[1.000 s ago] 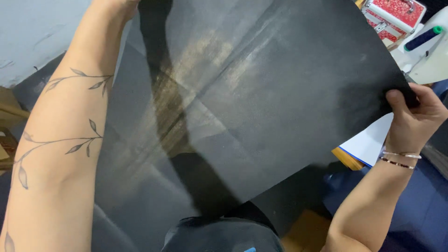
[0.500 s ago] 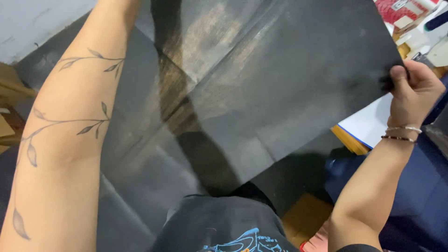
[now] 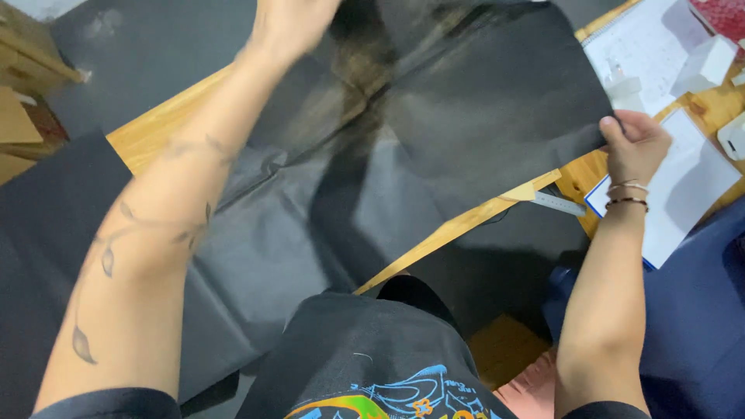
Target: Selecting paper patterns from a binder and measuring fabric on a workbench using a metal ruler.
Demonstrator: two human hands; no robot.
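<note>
Large sheet of black fabric [image 3: 466, 132] spread over the wooden table [image 3: 458, 226], lower and flatter than a second ago, near edge now draped off the table toward the lap. Right hand [image 3: 635, 146] pinching the sheet's right edge between thumb and fingers, bracelets at the wrist; left hand [image 3: 291, 22] reaching to the far top edge, blurred and partly cut off, so grip there cannot be told, perhaps pressing the cloth down. White papers [image 3: 683, 178] and a metal ruler [image 3: 557, 203] at right, beside the fabric.
</note>
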